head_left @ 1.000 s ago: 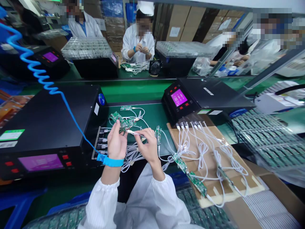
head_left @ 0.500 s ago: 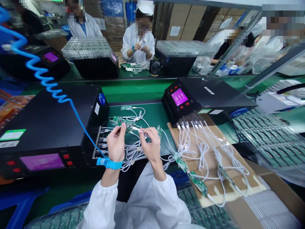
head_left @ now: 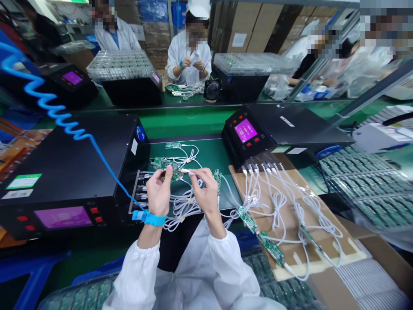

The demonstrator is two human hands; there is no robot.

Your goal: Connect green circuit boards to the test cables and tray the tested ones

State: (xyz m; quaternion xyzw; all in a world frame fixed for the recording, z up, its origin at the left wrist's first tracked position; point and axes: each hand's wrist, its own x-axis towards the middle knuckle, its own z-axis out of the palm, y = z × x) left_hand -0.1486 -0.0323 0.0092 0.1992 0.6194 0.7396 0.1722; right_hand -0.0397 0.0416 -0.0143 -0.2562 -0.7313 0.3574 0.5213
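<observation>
My left hand (head_left: 158,191), with a blue wrist strap (head_left: 150,218), grips a green circuit board (head_left: 164,164) between thumb and fingers. My right hand (head_left: 205,189) pinches a white cable plug (head_left: 186,171) at the board's right end. Behind my hands another board (head_left: 173,145) lies on the green mat with a cable attached. One more board (head_left: 217,181) stands just right of my right hand. Coiled white cables (head_left: 183,204) lie below and between my hands.
Black testers with purple screens stand left (head_left: 64,217) and right (head_left: 245,130). A cardboard sheet (head_left: 258,193) carries cables and boards. Board trays (head_left: 368,185) lie at the right. A blue coiled cord (head_left: 61,116) hangs at left. A co-worker (head_left: 189,47) sits across the bench.
The view has shifted slightly, so most things appear a little further right. Both hands keep their hold on the board and the plug, with almost no change between them.
</observation>
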